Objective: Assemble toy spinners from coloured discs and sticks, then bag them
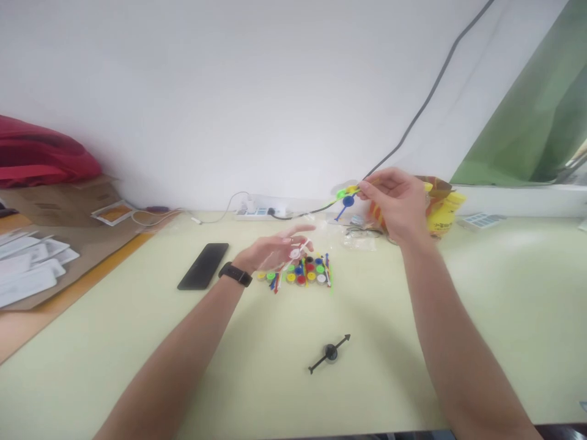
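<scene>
My right hand (394,201) is raised above the table, fingers pinched on a small cluster of coloured spinner pieces (346,194): a green-yellow disc and a blue disc on a blue stick. My left hand (275,249), a black band on its wrist, hovers over a pile of small coloured discs and sticks (305,272) and holds a white disc on a pale stick (296,252) in its fingertips. A black disc on a black arrow stick (330,353) lies alone nearer to me.
A black phone (203,265) lies left of the pile. A white power strip (261,211) with cables sits at the wall. Yellow packaging (443,211) and clear plastic bags are behind my right hand. Papers, a cardboard box and a red bag are at the left.
</scene>
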Demonstrator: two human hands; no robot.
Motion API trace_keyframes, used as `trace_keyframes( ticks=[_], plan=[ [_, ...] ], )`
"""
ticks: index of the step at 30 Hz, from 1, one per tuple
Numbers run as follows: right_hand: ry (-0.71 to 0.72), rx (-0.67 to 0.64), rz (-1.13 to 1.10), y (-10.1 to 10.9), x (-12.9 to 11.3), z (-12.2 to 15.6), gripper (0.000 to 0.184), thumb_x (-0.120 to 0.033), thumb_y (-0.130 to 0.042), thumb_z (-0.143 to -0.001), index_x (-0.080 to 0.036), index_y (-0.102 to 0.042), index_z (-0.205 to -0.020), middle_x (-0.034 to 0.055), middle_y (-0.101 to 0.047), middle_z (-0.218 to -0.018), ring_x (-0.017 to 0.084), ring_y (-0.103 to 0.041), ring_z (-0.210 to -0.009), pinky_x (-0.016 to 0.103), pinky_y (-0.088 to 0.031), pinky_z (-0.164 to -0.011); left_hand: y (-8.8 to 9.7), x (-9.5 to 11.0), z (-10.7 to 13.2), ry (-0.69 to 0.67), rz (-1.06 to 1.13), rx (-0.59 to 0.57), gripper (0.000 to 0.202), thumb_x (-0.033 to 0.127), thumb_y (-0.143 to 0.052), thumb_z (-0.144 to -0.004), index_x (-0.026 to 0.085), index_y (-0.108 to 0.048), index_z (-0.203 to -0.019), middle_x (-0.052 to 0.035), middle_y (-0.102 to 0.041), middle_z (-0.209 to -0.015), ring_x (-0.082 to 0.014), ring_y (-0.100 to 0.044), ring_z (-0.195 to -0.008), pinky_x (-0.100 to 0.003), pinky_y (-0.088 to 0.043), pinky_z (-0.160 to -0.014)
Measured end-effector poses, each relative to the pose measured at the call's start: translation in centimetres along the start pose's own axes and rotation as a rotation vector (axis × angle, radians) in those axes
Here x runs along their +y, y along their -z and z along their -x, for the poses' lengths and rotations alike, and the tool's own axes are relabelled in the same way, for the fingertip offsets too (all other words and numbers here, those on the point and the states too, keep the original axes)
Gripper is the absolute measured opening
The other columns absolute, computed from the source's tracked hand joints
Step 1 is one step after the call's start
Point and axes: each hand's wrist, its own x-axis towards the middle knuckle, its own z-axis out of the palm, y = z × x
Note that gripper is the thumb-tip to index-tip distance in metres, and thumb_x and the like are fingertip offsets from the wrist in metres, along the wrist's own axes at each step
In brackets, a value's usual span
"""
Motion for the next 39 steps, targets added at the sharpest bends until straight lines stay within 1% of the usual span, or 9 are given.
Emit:
trace_keyframes(
  ticks=[5, 9, 13, 18, 21, 26, 29, 36, 39],
  plan=[
    [0.073, -0.009, -0.021, -2.8, -0.5, 1.0, 0.021, -0.037, -0.084, -0.083, -0.023, -0.069, -0.086, 0.0022, -0.073, -0.08, 0.019, -0.073, -0.073, 0.036, -0.065, -0.074, -0.6, -0.4, -0.5, 0.001, 0.007, -0.025, 0.077, 0.037, -0.074, -0.08, 0.019, -0.05, -0.151, -0.0151, -0.063, -0.117, -0.0184, -0.054, -0.079, -0.032, -0.043, -0.076],
    [0.036, -0.072, -0.034, -3.8, -0.9, 1.5, 0.02, -0.037, -0.083, -0.084, -0.023, -0.069, -0.086, 0.0019, -0.073, -0.079, 0.019, -0.073, -0.073, 0.035, -0.065, -0.073, -1.0, -0.4, -0.7, -0.017, 0.052, -0.022, 0.082, 0.04, -0.075, -0.076, 0.018, -0.051, -0.15, -0.016, -0.063, -0.117, -0.0225, -0.057, -0.085, -0.035, -0.044, -0.078],
    [-0.019, -0.083, -0.052, -3.7, -0.5, 1.5, 0.021, -0.038, -0.084, -0.082, -0.022, -0.069, -0.085, 0.0014, -0.072, -0.077, 0.018, -0.073, -0.071, 0.033, -0.064, -0.071, -1.3, -0.1, -0.7, -0.076, 0.126, -0.007, 0.084, 0.043, -0.075, -0.073, 0.017, -0.052, -0.15, -0.0149, -0.063, -0.113, -0.023, -0.057, -0.084, -0.035, -0.045, -0.075],
    [-0.09, -0.12, -0.045, -3.4, 0.1, 1.3, 0.029, -0.044, -0.086, -0.078, -0.021, -0.07, -0.085, 0.0022, -0.073, -0.078, 0.018, -0.072, -0.068, 0.033, -0.064, -0.069, -1.7, 0.2, -0.6, -0.065, 0.122, -0.003, 0.081, 0.039, -0.074, -0.074, 0.017, -0.052, -0.149, -0.014, -0.064, -0.112, -0.0222, -0.057, -0.083, -0.034, -0.045, -0.075],
    [-0.12, -0.184, -0.03, -3.4, 0.0, 1.4, 0.03, -0.045, -0.085, -0.078, -0.019, -0.072, -0.087, 0.0033, -0.074, -0.08, 0.018, -0.071, -0.067, 0.033, -0.063, -0.068, -1.8, 0.1, -0.6, -0.06, 0.127, 0.004, 0.077, 0.036, -0.074, -0.075, 0.018, -0.054, -0.147, -0.0153, -0.064, -0.116, -0.0233, -0.058, -0.085, -0.034, -0.045, -0.075],
    [-0.138, -0.307, 0.027, -3.5, -1.0, 1.7, 0.027, -0.043, -0.081, -0.081, -0.019, -0.073, -0.088, 0.0048, -0.074, -0.08, 0.02, -0.072, -0.07, 0.034, -0.062, -0.068, -1.2, -0.2, -0.8, -0.06, 0.101, 0.02, 0.067, 0.033, -0.071, -0.077, 0.017, -0.06, -0.141, -0.0185, -0.065, -0.119, -0.0246, -0.059, -0.085, -0.034, -0.044, -0.073],
    [-0.139, -0.344, 0.048, -3.4, -1.3, 1.8, 0.025, -0.043, -0.08, -0.082, -0.019, -0.072, -0.087, 0.0051, -0.074, -0.081, 0.02, -0.072, -0.072, 0.033, -0.062, -0.069, -1.0, -0.3, -0.9, -0.058, 0.074, 0.024, 0.068, 0.033, -0.072, -0.077, 0.017, -0.061, -0.141, -0.0186, -0.066, -0.119, -0.0249, -0.059, -0.086, -0.035, -0.044, -0.074],
    [-0.175, -0.267, 0.099, -2.7, -0.5, 1.4, 0.024, -0.04, -0.08, -0.08, -0.018, -0.072, -0.084, 0.0062, -0.075, -0.082, 0.019, -0.071, -0.065, 0.031, -0.059, -0.06, -1.5, 0.1, -0.8, -0.072, 0.09, 0.064, 0.068, 0.029, -0.076, -0.076, 0.019, -0.061, -0.142, -0.0159, -0.065, -0.117, -0.024, -0.06, -0.088, -0.034, -0.043, -0.074],
    [-0.17, -0.256, 0.113, -2.6, -0.4, 1.3, 0.023, -0.038, -0.08, -0.08, -0.018, -0.072, -0.084, 0.0059, -0.074, -0.081, 0.018, -0.071, -0.064, 0.03, -0.058, -0.058, -1.4, 0.1, -0.9, -0.071, 0.077, 0.072, 0.067, 0.029, -0.076, -0.076, 0.019, -0.062, -0.141, -0.0153, -0.065, -0.117, -0.0234, -0.06, -0.087, -0.033, -0.043, -0.073]
  ],
)
